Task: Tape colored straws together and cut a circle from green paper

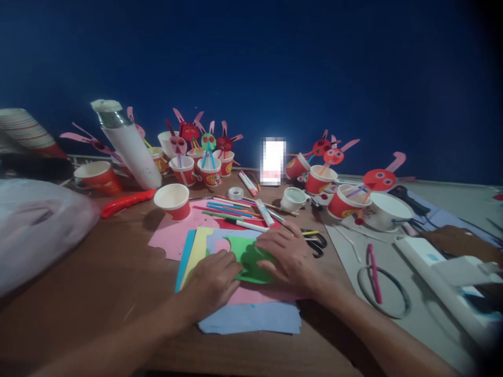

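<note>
A green sheet of paper (253, 262) lies on a stack of coloured papers in the middle of the table. My left hand (216, 275) is closed at the sheet's left edge, its fingers curled against the green paper. Across the right part of the sheet rests my right hand (286, 256), fingers spread apart and lying on the green paper. Beneath are a yellow sheet (196, 251), a blue sheet (183, 269), pink paper and a pale blue sheet (251, 319). Black-handled scissors (317, 243) lie just beyond my right hand, partly hidden.
Behind the papers lie pens (231, 209), a tape roll (236, 193) and an empty paper cup (172, 201). Red cups with paper rabbit faces stand at the back. A flask (129, 149) and plastic bag (39, 230) are left; a white device (436, 293) is right.
</note>
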